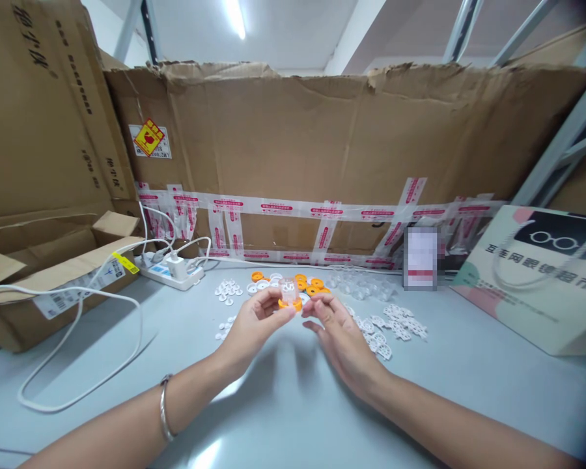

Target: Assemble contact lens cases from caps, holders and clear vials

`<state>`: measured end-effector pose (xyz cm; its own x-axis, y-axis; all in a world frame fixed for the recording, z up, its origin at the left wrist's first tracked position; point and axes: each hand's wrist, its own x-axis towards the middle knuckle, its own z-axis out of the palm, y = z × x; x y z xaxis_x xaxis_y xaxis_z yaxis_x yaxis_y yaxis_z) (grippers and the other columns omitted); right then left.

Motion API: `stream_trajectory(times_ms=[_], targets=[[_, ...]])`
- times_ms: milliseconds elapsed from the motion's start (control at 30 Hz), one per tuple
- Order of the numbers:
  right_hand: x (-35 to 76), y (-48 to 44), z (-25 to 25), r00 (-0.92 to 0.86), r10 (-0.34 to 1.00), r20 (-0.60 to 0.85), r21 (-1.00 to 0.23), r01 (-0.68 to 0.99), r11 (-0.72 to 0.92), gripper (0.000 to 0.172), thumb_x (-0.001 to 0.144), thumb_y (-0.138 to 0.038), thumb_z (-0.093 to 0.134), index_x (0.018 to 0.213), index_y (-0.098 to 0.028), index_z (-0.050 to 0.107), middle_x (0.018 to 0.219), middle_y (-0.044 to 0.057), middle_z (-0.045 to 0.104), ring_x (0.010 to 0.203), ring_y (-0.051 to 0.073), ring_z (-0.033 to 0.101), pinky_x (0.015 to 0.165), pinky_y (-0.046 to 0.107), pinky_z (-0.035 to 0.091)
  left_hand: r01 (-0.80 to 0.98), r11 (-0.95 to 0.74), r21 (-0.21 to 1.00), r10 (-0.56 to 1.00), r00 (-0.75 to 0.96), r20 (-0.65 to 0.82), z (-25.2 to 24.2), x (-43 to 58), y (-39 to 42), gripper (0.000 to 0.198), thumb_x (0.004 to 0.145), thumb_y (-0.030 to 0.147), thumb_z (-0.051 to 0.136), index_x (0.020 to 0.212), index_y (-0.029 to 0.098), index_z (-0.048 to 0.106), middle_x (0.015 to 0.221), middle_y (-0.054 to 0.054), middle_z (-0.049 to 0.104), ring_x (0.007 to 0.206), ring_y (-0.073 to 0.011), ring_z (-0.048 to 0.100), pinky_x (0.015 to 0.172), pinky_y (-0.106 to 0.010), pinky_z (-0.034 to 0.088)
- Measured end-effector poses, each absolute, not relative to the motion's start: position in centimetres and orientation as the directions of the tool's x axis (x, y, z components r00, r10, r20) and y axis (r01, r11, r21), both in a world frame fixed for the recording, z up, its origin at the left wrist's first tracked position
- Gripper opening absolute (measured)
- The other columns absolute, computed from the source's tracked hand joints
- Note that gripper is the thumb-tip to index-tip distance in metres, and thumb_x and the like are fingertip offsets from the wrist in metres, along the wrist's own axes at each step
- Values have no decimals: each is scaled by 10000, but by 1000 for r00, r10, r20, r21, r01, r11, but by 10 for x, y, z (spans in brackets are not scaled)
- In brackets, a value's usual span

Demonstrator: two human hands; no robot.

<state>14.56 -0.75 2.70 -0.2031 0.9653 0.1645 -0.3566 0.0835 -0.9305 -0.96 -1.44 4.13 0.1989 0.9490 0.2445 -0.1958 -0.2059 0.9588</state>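
Observation:
My left hand (258, 320) is closed on a small clear plastic cup with an orange base (290, 303), pinching it between thumb and fingers above the table. Pale markings show inside the clear part. Just right of the cup, my right hand (339, 335) has its fingers bent and apart, with nothing visible in them. Whether its fingertips touch the orange base is hard to tell. Behind the hands lie orange rings (315, 286) and white rings (276, 279). Flat white cut-out pieces (403, 322) spread to the right of my right hand.
Small white caps (228, 290) sit left of the rings, and clear cups (364, 285) stand behind. A power strip (176, 277) with white cables and an opened carton (53, 286) occupy the left. A printed box (532, 286) stands right. A large taped cardboard box (293, 143) walls the back.

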Motion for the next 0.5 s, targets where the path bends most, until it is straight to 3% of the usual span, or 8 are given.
stream_trajectory(times_ms=[167,300,500], targets=[[140,-19,34,-439,895,77,-890,-434,-136,347,710,-427,685,981,-241,574,1014,30,619,1013,169,535,890,324,381,-206,-208,956,923,281,262,42,-9,-15,182,784,272,611,938,173,614,984,-37,603,951,-174,537,882,-299,396],[140,-20,36,-477,877,58,-874,-449,-187,307,716,-393,692,958,-217,624,1016,41,645,984,160,569,924,313,375,-209,-205,956,906,330,267,41,-10,-15,224,785,267,607,989,175,617,1005,-49,600,959,-179,523,870,-297,390],[142,-20,31,-549,832,84,-856,-467,-222,253,798,-389,610,979,-216,644,964,30,660,941,126,589,933,277,385,-240,-145,960,909,351,225,40,-11,-16,176,771,279,624,911,173,632,894,-32,602,880,-162,527,813,-276,392]])
